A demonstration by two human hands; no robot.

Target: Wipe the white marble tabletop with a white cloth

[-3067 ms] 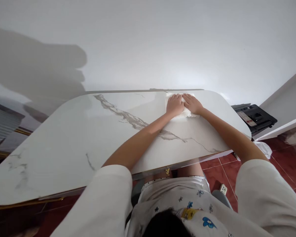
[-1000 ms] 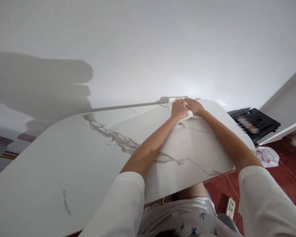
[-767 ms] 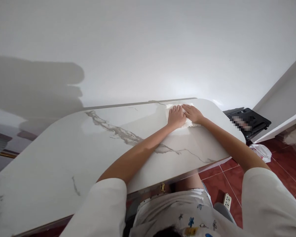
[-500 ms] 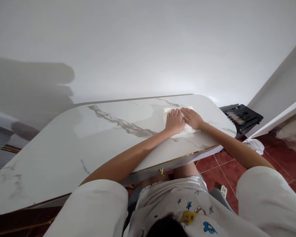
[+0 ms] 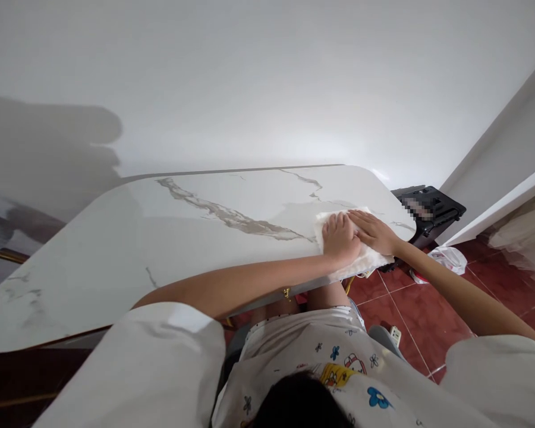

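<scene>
A white cloth (image 5: 366, 260) lies on the right part of a white marble-patterned tabletop (image 5: 196, 238), its lower side reaching over the front edge. My left hand (image 5: 340, 241) presses on the cloth with the fingers bent into it. Right beside it, my right hand (image 5: 374, 230) lies flat on the cloth, fingers stretched and close together, touching the left hand. The hands hide the middle of the cloth.
A white wall (image 5: 258, 89) stands along the table's far edge. To the right are a black case-like object (image 5: 443, 208) and a white plastic bag (image 5: 448, 261) on the red tiled floor (image 5: 405, 297). A white power strip (image 5: 395, 336) is below.
Both hands have slid the cloth toward me and to the right, from the tabletop's inner area to its front edge. The camera view has shifted slightly.
</scene>
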